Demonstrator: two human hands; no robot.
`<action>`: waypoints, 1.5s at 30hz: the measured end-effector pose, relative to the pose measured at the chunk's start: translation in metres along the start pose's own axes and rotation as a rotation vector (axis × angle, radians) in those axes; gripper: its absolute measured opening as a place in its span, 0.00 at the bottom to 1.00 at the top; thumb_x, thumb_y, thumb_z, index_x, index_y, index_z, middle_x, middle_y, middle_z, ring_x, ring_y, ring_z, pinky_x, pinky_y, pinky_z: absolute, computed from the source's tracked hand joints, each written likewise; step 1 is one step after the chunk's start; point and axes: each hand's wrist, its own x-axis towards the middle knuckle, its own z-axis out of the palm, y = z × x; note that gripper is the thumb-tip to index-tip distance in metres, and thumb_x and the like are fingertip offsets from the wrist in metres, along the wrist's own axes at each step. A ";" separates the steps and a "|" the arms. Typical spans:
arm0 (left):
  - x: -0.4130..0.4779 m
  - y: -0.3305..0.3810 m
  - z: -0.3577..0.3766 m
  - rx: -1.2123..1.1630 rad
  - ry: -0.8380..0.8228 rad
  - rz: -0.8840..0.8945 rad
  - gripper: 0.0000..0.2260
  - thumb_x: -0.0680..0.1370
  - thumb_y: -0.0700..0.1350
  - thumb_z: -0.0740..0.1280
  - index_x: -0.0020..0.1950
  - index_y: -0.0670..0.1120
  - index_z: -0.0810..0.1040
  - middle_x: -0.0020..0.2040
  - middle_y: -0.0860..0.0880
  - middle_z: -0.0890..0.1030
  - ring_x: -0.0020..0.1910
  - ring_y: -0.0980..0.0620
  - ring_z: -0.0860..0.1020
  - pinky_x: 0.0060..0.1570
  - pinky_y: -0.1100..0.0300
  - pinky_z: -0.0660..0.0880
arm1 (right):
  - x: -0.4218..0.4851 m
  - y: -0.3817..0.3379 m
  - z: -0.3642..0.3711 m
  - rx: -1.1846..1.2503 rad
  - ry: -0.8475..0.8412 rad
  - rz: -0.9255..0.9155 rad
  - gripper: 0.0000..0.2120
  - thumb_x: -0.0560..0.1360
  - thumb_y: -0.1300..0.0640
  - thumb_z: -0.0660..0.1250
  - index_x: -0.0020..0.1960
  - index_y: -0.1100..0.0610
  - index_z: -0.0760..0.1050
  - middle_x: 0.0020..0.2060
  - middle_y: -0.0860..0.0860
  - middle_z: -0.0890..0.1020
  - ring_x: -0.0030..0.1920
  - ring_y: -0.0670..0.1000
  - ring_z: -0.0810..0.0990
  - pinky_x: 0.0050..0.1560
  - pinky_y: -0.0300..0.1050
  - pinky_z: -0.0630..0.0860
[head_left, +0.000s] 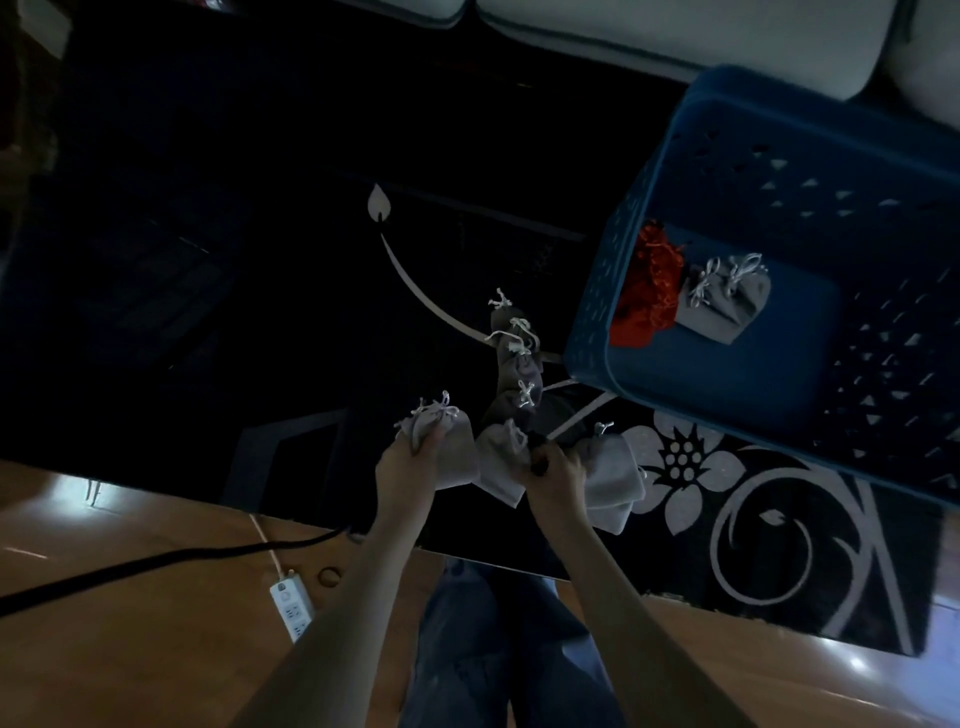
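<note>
L grip (410, 460) clenched on grey pouch (447, 441), near-centre, over rug (779, 545) | R grip (558, 470) curled, looks to be pinching mid pouch (498, 462) at its edge | spare pouches (517, 364) just far of your hands, blue basket (587, 332) far right | soft cloth, light, floppy, cords loose: you take the body below the drawstring neck

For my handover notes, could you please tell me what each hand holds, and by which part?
The left hand grips a grey pouch just below its tied neck; the right hand clutches another pouch, hold unclear.
</note>
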 end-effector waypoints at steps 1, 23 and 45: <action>0.000 0.001 0.000 -0.004 0.002 -0.006 0.20 0.78 0.58 0.63 0.55 0.41 0.78 0.40 0.46 0.79 0.40 0.48 0.78 0.34 0.58 0.69 | -0.002 -0.002 -0.002 0.142 -0.042 -0.013 0.03 0.74 0.61 0.68 0.44 0.57 0.73 0.41 0.52 0.76 0.46 0.54 0.73 0.44 0.43 0.69; -0.035 0.027 0.035 -0.189 -0.494 -0.015 0.10 0.79 0.53 0.64 0.53 0.49 0.80 0.48 0.48 0.83 0.50 0.50 0.81 0.56 0.52 0.77 | -0.002 0.002 -0.026 0.269 -0.005 -0.104 0.07 0.75 0.67 0.60 0.50 0.57 0.70 0.36 0.49 0.76 0.39 0.52 0.76 0.33 0.37 0.68; -0.034 0.022 0.056 -0.161 -0.396 0.017 0.09 0.79 0.47 0.65 0.57 0.46 0.78 0.47 0.45 0.83 0.46 0.47 0.81 0.43 0.59 0.74 | 0.003 0.035 -0.093 0.577 0.242 -0.120 0.07 0.74 0.65 0.67 0.40 0.60 0.71 0.34 0.52 0.73 0.35 0.47 0.70 0.35 0.37 0.68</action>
